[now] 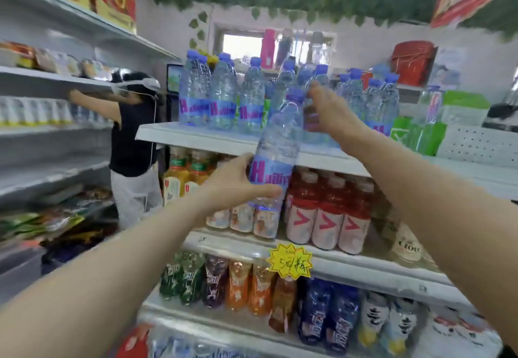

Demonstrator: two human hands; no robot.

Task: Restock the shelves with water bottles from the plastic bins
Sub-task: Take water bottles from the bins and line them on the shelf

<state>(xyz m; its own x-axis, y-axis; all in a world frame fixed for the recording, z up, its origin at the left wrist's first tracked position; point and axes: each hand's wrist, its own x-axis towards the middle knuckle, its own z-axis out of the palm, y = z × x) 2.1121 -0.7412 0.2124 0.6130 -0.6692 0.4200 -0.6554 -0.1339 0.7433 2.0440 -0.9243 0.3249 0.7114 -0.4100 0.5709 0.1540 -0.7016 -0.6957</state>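
My left hand (pixel 238 181) grips a clear water bottle (pixel 277 144) with a blue cap and a blue and purple label, held tilted in front of the top shelf (pixel 196 137). My right hand (pixel 329 111) is up on that shelf, its fingers curled round another water bottle (pixel 315 97) standing among the rest. Several matching blue-capped bottles (pixel 221 97) stand in rows on the shelf, left and right of my hands. No plastic bin is in view.
Lower shelves hold juice bottles (pixel 179 175), red drinks (pixel 328 212) and colourful bottles (pixel 238 282), with a yellow price tag (pixel 290 260). Another person (pixel 131 139) reaches into the shelving on the left aisle. Green boxes (pixel 426 133) sit at the shelf's right end.
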